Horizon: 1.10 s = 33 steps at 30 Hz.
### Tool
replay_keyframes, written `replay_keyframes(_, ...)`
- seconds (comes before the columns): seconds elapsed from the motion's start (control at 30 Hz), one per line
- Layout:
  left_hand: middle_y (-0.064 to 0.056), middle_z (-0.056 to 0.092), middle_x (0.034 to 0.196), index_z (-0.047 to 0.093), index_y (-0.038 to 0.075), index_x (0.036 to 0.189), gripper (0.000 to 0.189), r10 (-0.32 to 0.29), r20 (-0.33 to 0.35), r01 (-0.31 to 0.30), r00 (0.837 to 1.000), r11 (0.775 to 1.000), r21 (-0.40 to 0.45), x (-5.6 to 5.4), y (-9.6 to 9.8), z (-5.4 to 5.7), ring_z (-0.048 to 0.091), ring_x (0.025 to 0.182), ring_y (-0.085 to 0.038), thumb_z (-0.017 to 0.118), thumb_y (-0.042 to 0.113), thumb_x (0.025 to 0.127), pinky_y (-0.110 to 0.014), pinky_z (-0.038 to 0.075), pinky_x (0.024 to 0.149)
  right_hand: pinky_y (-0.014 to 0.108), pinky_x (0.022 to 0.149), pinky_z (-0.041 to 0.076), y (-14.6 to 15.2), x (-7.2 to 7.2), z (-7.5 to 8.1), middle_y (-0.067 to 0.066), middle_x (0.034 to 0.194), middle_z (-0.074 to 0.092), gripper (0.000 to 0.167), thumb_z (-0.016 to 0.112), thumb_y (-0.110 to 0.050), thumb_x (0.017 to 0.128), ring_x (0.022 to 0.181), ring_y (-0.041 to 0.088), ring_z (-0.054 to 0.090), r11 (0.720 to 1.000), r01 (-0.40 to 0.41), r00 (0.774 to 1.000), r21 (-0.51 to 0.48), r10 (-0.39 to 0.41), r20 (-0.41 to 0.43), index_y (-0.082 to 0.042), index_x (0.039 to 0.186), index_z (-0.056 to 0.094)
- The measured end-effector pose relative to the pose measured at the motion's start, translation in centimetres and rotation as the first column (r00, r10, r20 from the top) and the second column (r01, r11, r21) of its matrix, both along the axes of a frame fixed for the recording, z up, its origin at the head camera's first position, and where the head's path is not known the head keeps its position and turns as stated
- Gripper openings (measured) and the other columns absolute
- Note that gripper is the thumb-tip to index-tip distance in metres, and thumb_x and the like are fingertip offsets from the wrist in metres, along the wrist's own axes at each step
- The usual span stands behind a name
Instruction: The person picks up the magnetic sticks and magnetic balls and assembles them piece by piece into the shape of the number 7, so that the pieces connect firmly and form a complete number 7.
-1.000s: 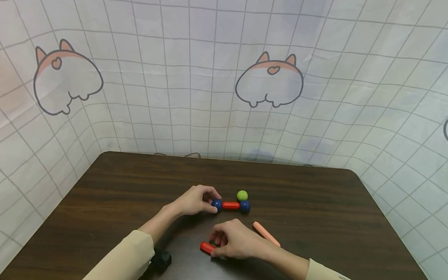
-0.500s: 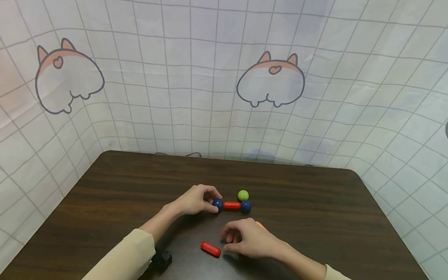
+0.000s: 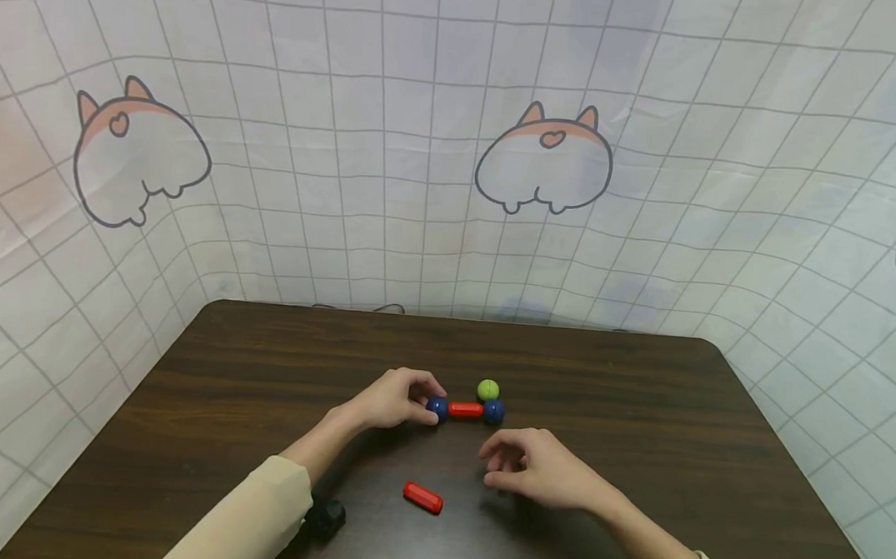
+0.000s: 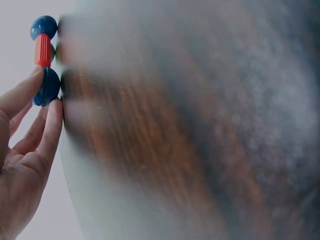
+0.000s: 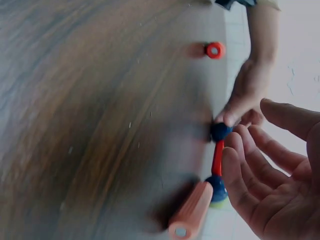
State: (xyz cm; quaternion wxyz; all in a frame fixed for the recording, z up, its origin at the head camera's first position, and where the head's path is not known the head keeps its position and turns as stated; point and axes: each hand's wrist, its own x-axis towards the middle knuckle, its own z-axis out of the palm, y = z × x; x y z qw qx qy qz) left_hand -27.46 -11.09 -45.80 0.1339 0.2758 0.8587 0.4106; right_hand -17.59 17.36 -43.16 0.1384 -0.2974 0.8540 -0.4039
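My left hand (image 3: 393,398) pinches a blue ball (image 3: 437,407) between thumb and fingers. That ball joins one end of a red rod (image 3: 466,409), and a second blue ball (image 3: 493,411) sits at the rod's other end. A green ball (image 3: 488,390) lies just behind the second blue ball. My right hand (image 3: 545,471) hovers over the table, fingers loosely bent with nothing in them. In the right wrist view a peach rod (image 5: 192,207) with a metal-centred end lies near it; the right hand hides this rod in the head view.
A separate red rod (image 3: 423,497) lies on the dark wooden table (image 3: 287,343) nearer the front, between my arms. A black object (image 3: 325,518) shows beside the left sleeve. A white gridded cloth (image 3: 393,169) hangs behind the table.
My right hand has let go of the loose red rod and moved right, over the peach rod, which it now covers in the head view. The left hand keeps its pinch on the blue ball.
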Motion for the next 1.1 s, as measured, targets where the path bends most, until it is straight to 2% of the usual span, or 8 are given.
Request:
replay_keyframes(0.2,0.001,0.068,0.108,0.073,0.012,0.115,0.029,-0.006,0.001,0.006,1.000,1.000,0.000,0.2,-0.1,0.3,0.062,0.094,-0.015,0.084,0.015,0.089,-0.035,0.054,0.086,0.028,0.069,0.053,1.8,0.2,0.2,-0.006,0.090,0.069,0.027,0.079,-0.024,0.093,0.082,0.013,0.064,0.999,0.051,0.999,-0.015,-0.051,-0.002,-0.006,0.112,0.071)
replay_keyframes(0.33,0.001,0.068,0.108,0.073,0.012,0.116,0.029,-0.010,0.003,0.010,1.000,1.000,0.004,0.3,-0.2,0.3,0.062,0.094,-0.015,0.083,0.015,0.089,-0.034,0.054,0.086,0.028,0.059,0.052,3.0,0.2,0.2,-0.002,0.092,0.068,0.026,0.077,-0.022,0.094,0.069,0.013,0.061,0.997,0.080,0.996,-0.022,-0.079,0.046,-0.006,0.113,0.070)
replay_keyframes(0.43,0.000,0.068,0.108,0.073,0.012,0.116,0.029,-0.012,0.006,0.012,1.000,1.000,0.007,0.3,-0.2,0.3,0.062,0.094,-0.015,0.083,0.015,0.089,-0.034,0.054,0.086,0.028,0.060,0.052,3.7,0.2,0.0,-0.001,0.092,0.068,0.024,0.076,-0.020,0.095,0.065,0.013,0.060,0.995,0.103,0.993,-0.008,-0.103,0.052,-0.006,0.114,0.070)
replay_keyframes(0.57,0.001,0.068,0.109,0.073,0.012,0.116,0.029,-0.012,0.011,0.011,1.000,1.000,0.009,0.2,-0.1,0.2,0.062,0.094,-0.015,0.083,0.016,0.089,-0.034,0.054,0.086,0.030,0.070,0.051,4.5,0.1,-0.2,-0.004,0.089,0.067,0.024,0.075,-0.023,0.096,0.077,0.014,0.063,0.989,0.144,0.989,0.034,-0.144,0.021,-0.008,0.115,0.071)
replay_keyframes(0.7,0.001,0.068,0.109,0.073,0.012,0.116,0.029,-0.014,0.010,0.014,1.000,1.000,0.005,0.1,-0.1,0.2,0.062,0.095,-0.015,0.083,0.016,0.089,-0.034,0.054,0.087,0.030,0.066,0.049,5.0,0.1,-0.4,-0.004,0.085,0.065,0.025,0.076,-0.025,0.095,0.077,0.015,0.062,0.983,0.176,0.984,0.055,-0.177,0.024,-0.010,0.114,0.070)
replay_keyframes(1.1,0.001,0.068,0.110,0.073,0.012,0.116,0.030,-0.017,0.012,0.017,1.000,1.000,0.003,0.2,-0.2,0.2,0.062,0.095,-0.015,0.083,0.015,0.089,-0.034,0.054,0.087,0.027,0.061,0.046,4.9,-0.2,-0.9,0.000,0.088,0.059,0.034,0.081,-0.023,0.090,0.070,0.012,0.055,0.980,0.186,0.982,0.069,-0.188,0.026,-0.004,0.114,0.066)
